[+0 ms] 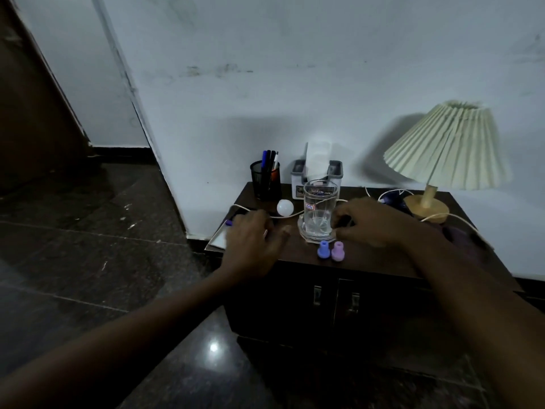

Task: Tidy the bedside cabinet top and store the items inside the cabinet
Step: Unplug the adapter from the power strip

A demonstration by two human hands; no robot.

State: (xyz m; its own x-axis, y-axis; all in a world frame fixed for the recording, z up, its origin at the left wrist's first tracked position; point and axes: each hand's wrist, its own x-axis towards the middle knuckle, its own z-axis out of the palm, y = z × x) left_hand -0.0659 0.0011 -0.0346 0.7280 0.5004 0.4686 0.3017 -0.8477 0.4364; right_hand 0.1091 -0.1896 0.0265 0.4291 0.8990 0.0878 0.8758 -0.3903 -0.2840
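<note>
The left hand point(253, 236) has its fingers loosely spread and bent down onto the near left of the cabinet point(300, 255) top, over a white cord point(292, 215) and a notepad point(217, 239). The right hand point(367, 224) curls its fingers at the foot of a clear glass point(320, 208) standing on a coaster point(306, 236); I cannot tell if they touch it. Just near of the glass stand a blue stopper point(323, 250) and a purple stopper point(338, 251), side by side. Farther back are a white ball point(285, 207), a black pen pot point(265, 181) and a tissue box point(317, 175), with a pleated lamp point(445, 149) far right. The cabinet is dark brown, both doors closed
</note>
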